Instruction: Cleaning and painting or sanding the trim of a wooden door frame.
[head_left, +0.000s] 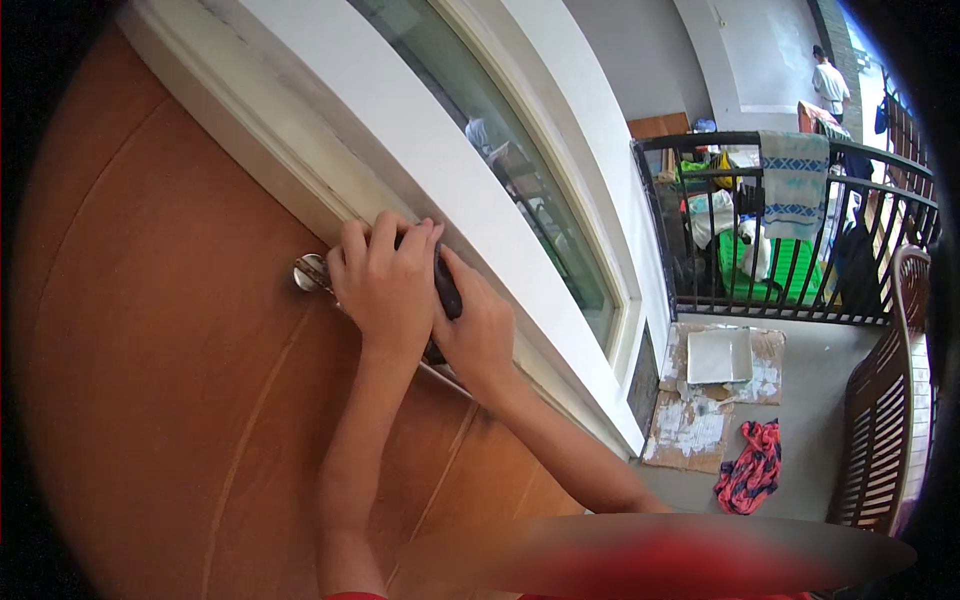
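Observation:
Both my hands are together at the edge of a brown wooden door [190, 300], beside its pale frame [255, 150]. My left hand [385, 280] is curled over a dark, rounded object [447, 290], its fingers bent toward the frame. From the other side my right hand [478, 325] wraps the same object, with the thumb side against my left hand. Only a black, smooth end of it shows between them, so its kind is hidden. A round metal door fitting [309, 272] sits just left of my left fingers. Below my hands, part of a metal strip shows along the door.
A white-framed glass window [540, 190] stands right of the frame. Farther right are a black railing [720, 310] with a hanging towel [793, 185], a white tray [719, 357] on paint-marked cardboard [685, 430], a red patterned cloth [750, 470] and a brown slatted chair [880, 400]. Another person [829, 82] stands far off.

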